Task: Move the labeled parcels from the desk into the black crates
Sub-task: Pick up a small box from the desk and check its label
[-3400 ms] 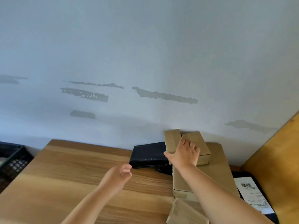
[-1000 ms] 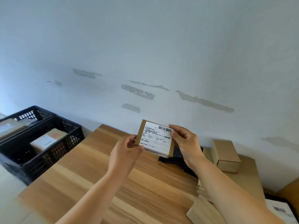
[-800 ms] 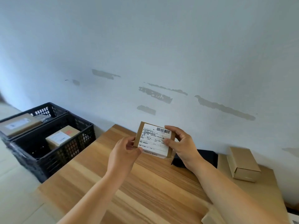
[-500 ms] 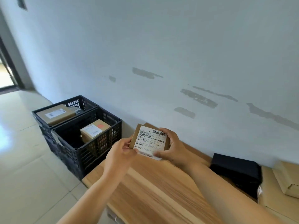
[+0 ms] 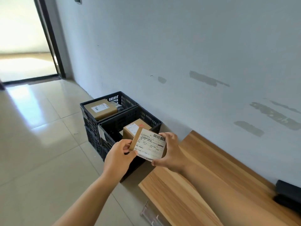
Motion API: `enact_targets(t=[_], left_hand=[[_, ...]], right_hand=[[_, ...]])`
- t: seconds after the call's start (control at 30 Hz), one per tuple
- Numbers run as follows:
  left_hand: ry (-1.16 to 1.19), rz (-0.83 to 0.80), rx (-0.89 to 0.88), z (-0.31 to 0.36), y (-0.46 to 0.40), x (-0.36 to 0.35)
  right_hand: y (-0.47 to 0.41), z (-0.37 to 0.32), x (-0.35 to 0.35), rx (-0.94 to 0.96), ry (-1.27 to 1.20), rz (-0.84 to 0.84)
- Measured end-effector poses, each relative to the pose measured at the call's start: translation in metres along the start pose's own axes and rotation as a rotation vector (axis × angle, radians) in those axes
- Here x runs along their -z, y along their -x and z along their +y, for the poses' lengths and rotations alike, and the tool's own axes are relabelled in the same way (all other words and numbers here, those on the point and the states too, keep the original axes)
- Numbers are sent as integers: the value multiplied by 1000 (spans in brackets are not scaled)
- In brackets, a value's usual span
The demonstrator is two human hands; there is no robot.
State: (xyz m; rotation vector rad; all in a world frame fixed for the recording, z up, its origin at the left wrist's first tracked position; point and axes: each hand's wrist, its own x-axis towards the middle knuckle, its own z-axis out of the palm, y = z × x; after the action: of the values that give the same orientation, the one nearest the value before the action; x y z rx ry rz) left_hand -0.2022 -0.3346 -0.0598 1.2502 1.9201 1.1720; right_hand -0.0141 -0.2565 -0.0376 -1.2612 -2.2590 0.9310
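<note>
Holding: both hands carry one small labeled parcel (image 5: 149, 145) in the air, past the end of the worktop (image 5: 211, 185) and over the near black crate (image 5: 114, 128).
Parcel weight: a judgement only, but it looks light; two loose pinches keep it up and neither wrist sags.
Parcel stiffness: brown cardboard box with crisp edges, so it should stay rigid under finger pressure unless squeezed hard on its broad faces.
Parcel surface: the white shipping label covers most of the face turned to the camera; paper on card, probably not slippery.
Where to hold: the narrow side edges, as now, which leaves the label readable and the broad faces unpressed.
Left hand (image 5: 118, 158): fingers curled, thumb and fingertips pinching the parcel's left brown edge; forearm reaches in from the lower left.
Right hand (image 5: 171, 152): wraps the parcel's right side, thumb under the lower corner, fingers behind and mostly hidden.
Parcel tilt: label face up and toward the camera, left edge raised slightly.
Near black crate: already holds a labeled brown box (image 5: 136, 128), directly beyond the held parcel.
Far black crate (image 5: 104, 104): touching the near one, carrying a flatter labeled parcel (image 5: 101, 109).
Drop risk: judged low; a short lowering into the near crate beside the box already there would suffice.
Worktop remainder: a dark object (image 5: 289, 196) lies at its far right edge; what it is cannot be told.
</note>
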Motion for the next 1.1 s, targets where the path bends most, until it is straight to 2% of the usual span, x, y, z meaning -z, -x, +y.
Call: enact_targets(t=[0.3,0.67,0.87,1.1], left_hand=[[-13,-9,21,-37,-81,44],[-152,-73,101,-56,-256,81],[-200,-153,156,-68,-332,73],[-241,-353,157,-71,-414,32]], right_hand=[[-101,-10,-44,46,-2,-70],[-278,3,-81,35,-25,-68],[-339,20,-86,-11,41,-55],[-379,61,-79,-156,184,49]])
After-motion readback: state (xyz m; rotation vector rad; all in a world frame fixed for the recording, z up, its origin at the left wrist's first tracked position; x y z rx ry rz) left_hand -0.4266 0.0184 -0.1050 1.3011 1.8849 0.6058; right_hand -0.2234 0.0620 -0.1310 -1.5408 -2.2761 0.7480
